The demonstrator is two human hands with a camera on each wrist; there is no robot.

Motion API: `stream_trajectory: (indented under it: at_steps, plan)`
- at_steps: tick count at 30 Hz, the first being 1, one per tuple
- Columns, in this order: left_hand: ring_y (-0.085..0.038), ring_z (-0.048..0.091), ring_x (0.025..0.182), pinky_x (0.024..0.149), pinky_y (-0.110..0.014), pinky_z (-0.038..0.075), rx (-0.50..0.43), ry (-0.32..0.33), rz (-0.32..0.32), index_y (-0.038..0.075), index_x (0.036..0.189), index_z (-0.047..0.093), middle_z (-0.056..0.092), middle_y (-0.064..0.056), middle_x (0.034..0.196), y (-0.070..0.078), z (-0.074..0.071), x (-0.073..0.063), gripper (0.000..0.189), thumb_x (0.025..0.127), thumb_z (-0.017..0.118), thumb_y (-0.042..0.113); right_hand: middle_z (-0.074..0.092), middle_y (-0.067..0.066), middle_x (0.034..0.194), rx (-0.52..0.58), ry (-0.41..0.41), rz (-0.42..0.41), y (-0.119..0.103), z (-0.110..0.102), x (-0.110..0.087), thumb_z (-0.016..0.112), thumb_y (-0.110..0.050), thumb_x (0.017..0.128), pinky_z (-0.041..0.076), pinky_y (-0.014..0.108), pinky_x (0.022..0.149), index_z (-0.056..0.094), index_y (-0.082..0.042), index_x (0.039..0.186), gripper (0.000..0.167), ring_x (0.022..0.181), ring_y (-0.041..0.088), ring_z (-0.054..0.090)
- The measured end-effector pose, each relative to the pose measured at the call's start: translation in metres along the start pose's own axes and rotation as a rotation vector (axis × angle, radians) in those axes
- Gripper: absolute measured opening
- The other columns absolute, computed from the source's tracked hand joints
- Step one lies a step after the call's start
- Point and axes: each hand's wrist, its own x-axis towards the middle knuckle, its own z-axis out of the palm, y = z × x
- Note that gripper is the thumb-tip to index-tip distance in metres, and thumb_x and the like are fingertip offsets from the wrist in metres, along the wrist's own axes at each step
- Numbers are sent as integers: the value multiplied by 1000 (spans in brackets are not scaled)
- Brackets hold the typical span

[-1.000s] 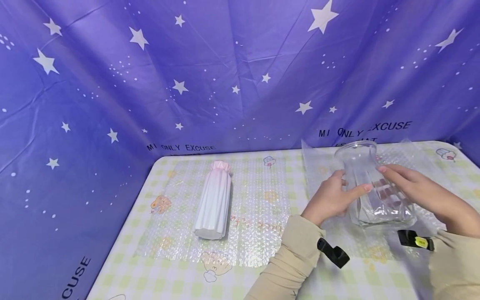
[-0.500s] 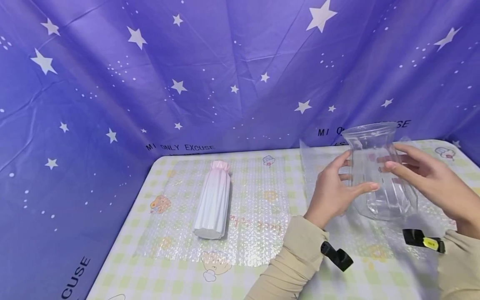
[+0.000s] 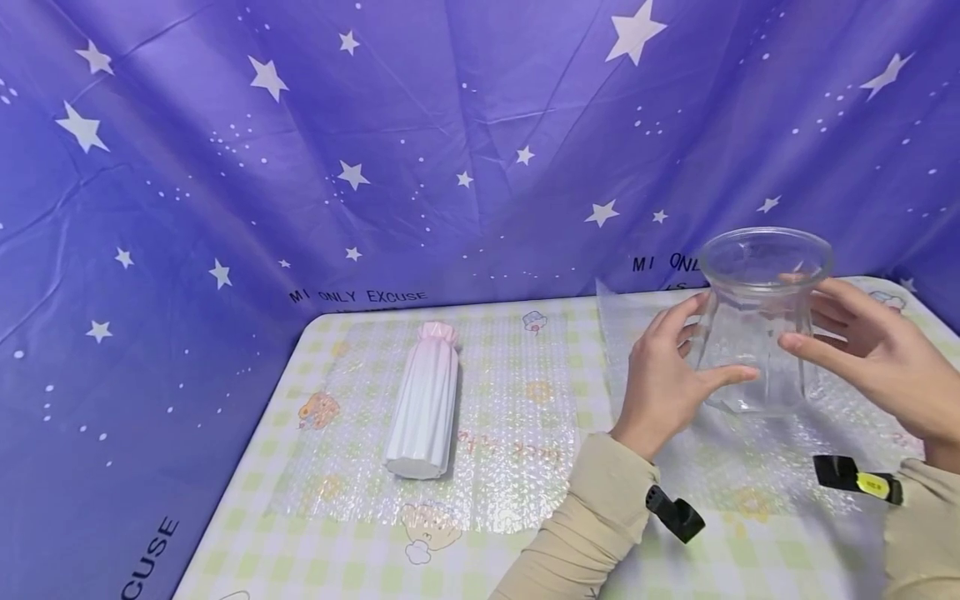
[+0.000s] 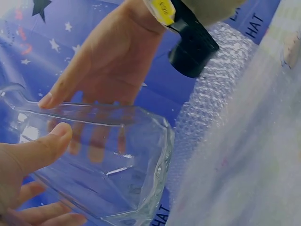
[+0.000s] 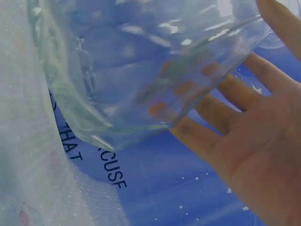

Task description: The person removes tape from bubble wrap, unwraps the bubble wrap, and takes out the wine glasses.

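Observation:
A clear glass vase [image 3: 757, 333] with a flared round rim stands nearly upright between both hands at the right of the head view. The left hand [image 3: 667, 375] holds its left side, thumb across the near face and fingers behind. On the opposite side the right hand [image 3: 877, 358] grips it the same way, its fingers showing through the glass in the right wrist view. The vase's angular base [image 5: 89, 136] is close over a sheet of bubble wrap [image 3: 720, 467]. A fluted vase [image 3: 426, 400], white fading to pink at the neck, lies on its side at left.
Another bubble wrap sheet [image 3: 510, 492] lies beneath the fluted vase. Both sheets are on a table with a green checked cloth [image 3: 315, 542]. A purple star-patterned curtain [image 3: 420, 125] rises behind and along the left of the table.
The glass vase has come up from a leaning pose to nearly upright, its rim rising and shifting right. Both hands have moved slightly with it. The fluted vase has stayed put.

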Motion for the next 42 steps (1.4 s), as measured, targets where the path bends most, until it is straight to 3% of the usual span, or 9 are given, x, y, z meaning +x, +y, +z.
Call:
stream_trajectory:
  at_steps: [4,7,16,25,32,38,42]
  plan:
    - [0,59,116,95,-5,42,37,18,43,17,143,48,55,5,140,-2,2,0,83,71,89,24,45,-2,146,39,-11,-104,-3,0,3,61,17,88,39,4,92,34,-10,154,76,128,-4,45]
    - [0,59,116,94,-4,42,61,29,46,15,140,49,56,4,138,-5,5,0,81,71,90,24,46,-1,145,34,-33,-113,-4,-1,5,62,18,87,41,3,89,36,-8,153,75,124,-6,48]
    - [-4,61,114,92,-5,45,81,57,4,11,130,51,59,1,129,-18,16,-2,71,71,90,21,44,-5,147,-56,-108,79,10,-3,5,67,-6,94,43,0,80,34,-22,154,70,117,-13,46]
    - [-5,63,111,90,-6,46,97,97,-37,12,126,54,62,0,122,-29,27,-7,65,72,89,18,48,-14,140,-16,-98,29,19,3,4,69,8,88,52,8,74,43,-9,149,69,105,-19,53]
    - [-3,61,109,88,-5,43,154,40,-65,20,135,53,60,7,131,-31,31,-7,65,79,85,23,43,-13,144,-58,-124,63,26,-1,2,66,-1,93,50,7,74,42,-11,149,62,108,-22,46]
    - [-3,55,124,96,-13,45,208,-48,-84,26,147,45,52,12,144,-28,33,-8,64,90,74,28,38,-12,149,-77,-131,49,31,-4,-1,63,-1,95,45,3,76,42,-11,148,58,111,-19,42]
    - [-3,52,128,99,-16,46,215,-72,-94,28,149,42,50,13,146,-26,34,-8,63,93,71,28,34,-12,149,-97,-138,76,33,-6,-2,62,-3,96,44,3,75,38,-15,149,60,110,-20,40]
